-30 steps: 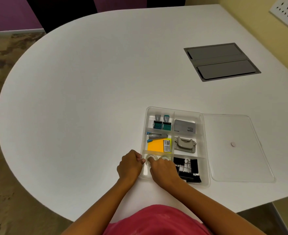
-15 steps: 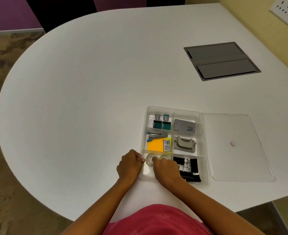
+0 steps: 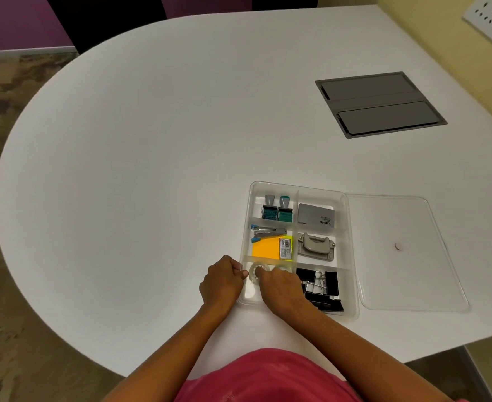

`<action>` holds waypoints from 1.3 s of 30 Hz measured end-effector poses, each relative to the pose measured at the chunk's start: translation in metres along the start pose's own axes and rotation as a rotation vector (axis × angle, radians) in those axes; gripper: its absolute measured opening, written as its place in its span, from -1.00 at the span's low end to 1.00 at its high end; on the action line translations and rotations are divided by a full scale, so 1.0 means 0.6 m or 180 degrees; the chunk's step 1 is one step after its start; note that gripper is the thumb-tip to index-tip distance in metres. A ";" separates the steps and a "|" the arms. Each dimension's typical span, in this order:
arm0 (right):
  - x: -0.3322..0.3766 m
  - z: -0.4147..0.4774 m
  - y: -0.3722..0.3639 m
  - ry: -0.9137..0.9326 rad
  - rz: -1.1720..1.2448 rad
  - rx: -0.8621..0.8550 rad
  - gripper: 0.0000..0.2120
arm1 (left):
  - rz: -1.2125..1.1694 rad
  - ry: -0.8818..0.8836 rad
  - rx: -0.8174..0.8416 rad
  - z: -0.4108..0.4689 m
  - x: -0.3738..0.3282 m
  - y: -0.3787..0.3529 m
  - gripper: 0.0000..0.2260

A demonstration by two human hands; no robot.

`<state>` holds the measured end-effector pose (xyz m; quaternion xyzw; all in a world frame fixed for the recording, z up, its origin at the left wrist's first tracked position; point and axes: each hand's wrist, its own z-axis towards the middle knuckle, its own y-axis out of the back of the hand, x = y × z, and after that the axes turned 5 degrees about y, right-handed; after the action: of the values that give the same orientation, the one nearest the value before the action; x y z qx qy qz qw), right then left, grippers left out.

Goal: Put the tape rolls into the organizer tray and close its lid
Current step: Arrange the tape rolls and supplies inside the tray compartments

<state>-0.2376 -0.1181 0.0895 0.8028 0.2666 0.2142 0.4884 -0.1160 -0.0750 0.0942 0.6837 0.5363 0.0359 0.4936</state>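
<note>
The clear organizer tray (image 3: 352,256) lies on the white table near its front edge. Two clear tape rolls sit in its near-left compartment: one tape roll (image 3: 257,270) shows in full, the other tape roll (image 3: 282,267) is mostly hidden under my fingers. My right hand (image 3: 281,288) reaches into that compartment with curled fingers, a fingertip at the left roll's core. My left hand (image 3: 222,281) is closed against the tray's left wall, thumb on the rim. The clear lid (image 3: 407,274) lies flat to the right of the tray, touching it.
Other compartments hold stamps (image 3: 276,211), a grey box (image 3: 315,217), a stapler (image 3: 268,231), orange sticky notes (image 3: 266,248), a hole punch (image 3: 315,247) and black binder clips (image 3: 323,288). A grey cable hatch (image 3: 379,104) is set into the table at the back right.
My right hand has drawn back slightly and shifted left, uncovering more of the left tape roll. The left hand, tray and lid have stayed put.
</note>
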 end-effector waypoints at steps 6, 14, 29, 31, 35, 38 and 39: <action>0.006 -0.012 0.025 -0.0029 -0.0024 -0.0721 -0.79 | 0.0028 -0.0024 -0.0008 -0.002 0.001 0.001 -0.81; -0.007 -0.004 0.025 0.0018 -0.0323 -0.0757 -0.57 | 0.0088 -0.0020 -0.0032 -0.004 -0.002 0.002 -0.80; -0.007 0.007 0.003 0.0217 -0.0278 -0.1135 -0.75 | 0.0066 0.0002 -0.0017 -0.006 -0.003 0.004 -0.82; -0.007 0.005 0.005 0.0202 -0.0229 -0.1140 -0.74 | 0.0079 0.0001 -0.0012 -0.006 -0.003 0.005 -0.81; -0.013 -0.004 0.011 0.0239 -0.0130 -0.1147 -0.64 | 0.0053 -0.0003 -0.0007 -0.007 -0.004 0.006 -0.84; -0.017 -0.021 0.016 0.0152 0.0186 -0.1405 -0.68 | 0.0024 -0.0013 -0.0002 -0.006 -0.004 0.005 -0.85; -0.018 -0.027 0.017 0.0106 0.0363 -0.1537 -0.71 | 0.0016 -0.0017 -0.0001 -0.006 -0.003 0.004 -0.84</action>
<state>-0.2538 -0.1180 0.1048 0.6730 0.1701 0.3121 0.6487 -0.1172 -0.0740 0.0988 0.6850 0.5333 0.0354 0.4951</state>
